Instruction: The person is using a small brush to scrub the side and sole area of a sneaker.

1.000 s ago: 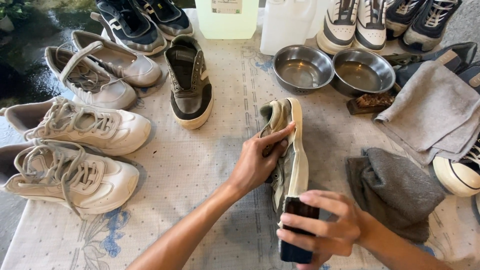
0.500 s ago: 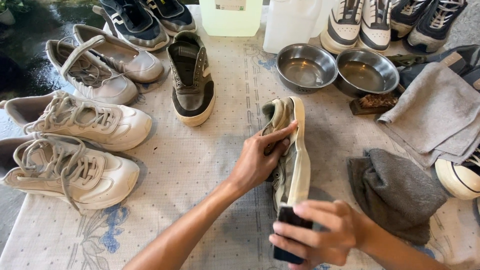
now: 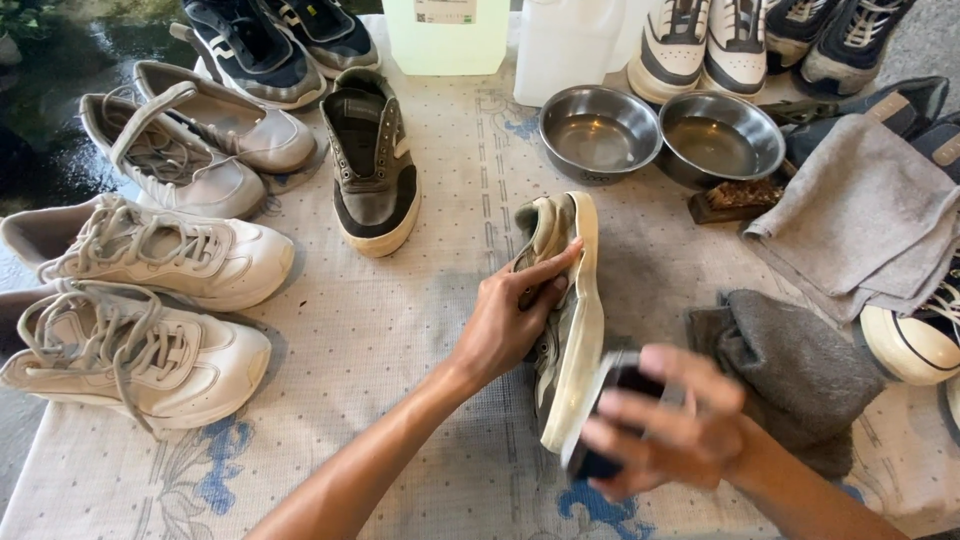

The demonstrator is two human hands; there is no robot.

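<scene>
A grey and cream sneaker (image 3: pixel 575 300) lies tipped on its side in the middle of the table, its pale sole edge facing right. My left hand (image 3: pixel 515 320) grips its upper, thumb along the top. My right hand (image 3: pixel 665 425) is closed around a dark brush (image 3: pixel 600 445) and presses it against the front of the sole. The right hand is blurred. The matching sneaker (image 3: pixel 372 165) stands upright further back.
Two pairs of white sneakers (image 3: pixel 150 300) line the left side. Two steel bowls (image 3: pixel 660 135) and a wooden brush (image 3: pixel 735 200) sit at the back. Grey cloths (image 3: pixel 800 350) lie to the right, with plastic jugs (image 3: pixel 500 35) and more shoes behind.
My right hand has slid the brush up along the sole edge and now looks blurred. The left hand keeps its hold on the sneaker.
</scene>
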